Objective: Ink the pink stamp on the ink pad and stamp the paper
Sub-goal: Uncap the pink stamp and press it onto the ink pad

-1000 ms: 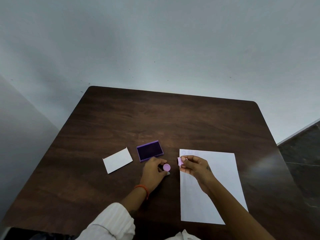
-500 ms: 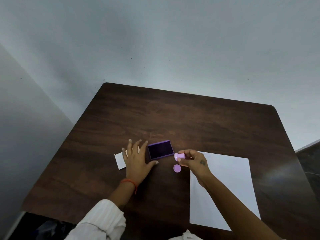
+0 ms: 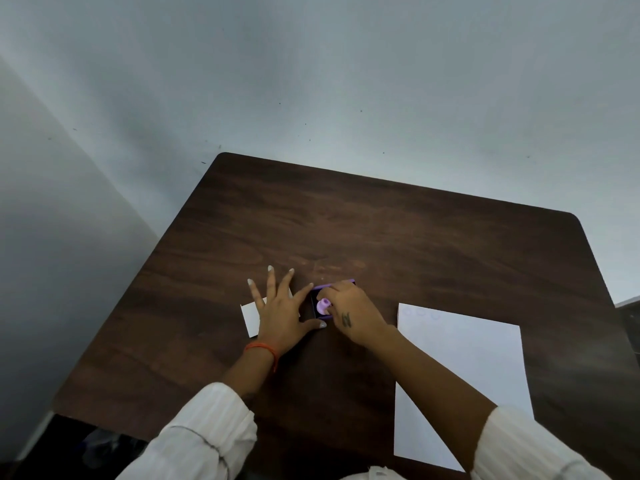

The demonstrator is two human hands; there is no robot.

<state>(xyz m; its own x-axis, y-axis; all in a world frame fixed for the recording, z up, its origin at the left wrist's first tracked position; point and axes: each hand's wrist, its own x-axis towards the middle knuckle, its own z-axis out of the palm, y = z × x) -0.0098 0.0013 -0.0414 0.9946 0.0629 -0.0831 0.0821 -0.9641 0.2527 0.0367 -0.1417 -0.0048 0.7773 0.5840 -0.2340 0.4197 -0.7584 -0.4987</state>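
Two hands at work: right hand (image 3: 349,315) pinching small, light, rigid pink plastic stamp (image 3: 322,306) by its stem on dark purple-rimmed ink pad (image 3: 337,284), left hand (image 3: 278,315) spread flat, empty, bracing nearby.

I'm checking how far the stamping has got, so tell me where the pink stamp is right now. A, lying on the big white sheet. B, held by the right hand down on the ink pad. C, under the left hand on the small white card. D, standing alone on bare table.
B: the right hand holds the pink stamp down on the ink pad, while the left hand lies flat beside it.
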